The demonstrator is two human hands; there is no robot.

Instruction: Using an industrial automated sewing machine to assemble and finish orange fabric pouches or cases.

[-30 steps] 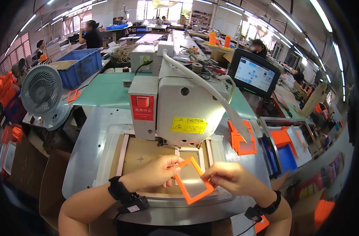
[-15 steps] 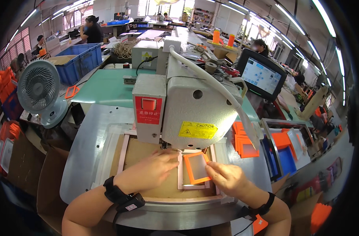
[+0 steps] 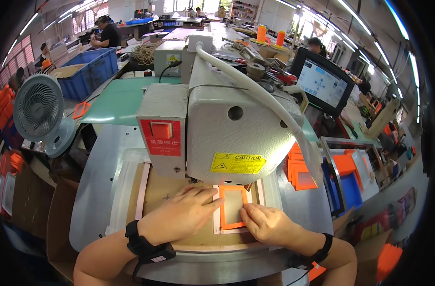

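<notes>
An orange-bordered rectangular panel (image 3: 234, 207) with a greyish see-through window lies over a pale pink rectangular frame (image 3: 217, 223) on the sewing machine's bed. With thumb and fingers closed, my right hand (image 3: 270, 223) grips the panel's right edge. My left hand (image 3: 181, 214) lies palm down on the brown board (image 3: 158, 189), its fingers stretched out and their tips at the panel's left edge. Directly beyond both hands is the grey sewing machine head (image 3: 246, 133), which hides what is under it.
A red stop switch (image 3: 160, 129) is on the machine's left side. More orange panels (image 3: 301, 174) lie to the right, beside blue trays (image 3: 347, 191). A fan (image 3: 38, 107) and a blue crate (image 3: 91, 71) stand at left. A screen (image 3: 322, 80) is at back right.
The orange-bordered panel has gone from tilted to nearly straight and settled over the pink frame. My right hand moved slightly left with it, and my left fingers now reach its left edge.
</notes>
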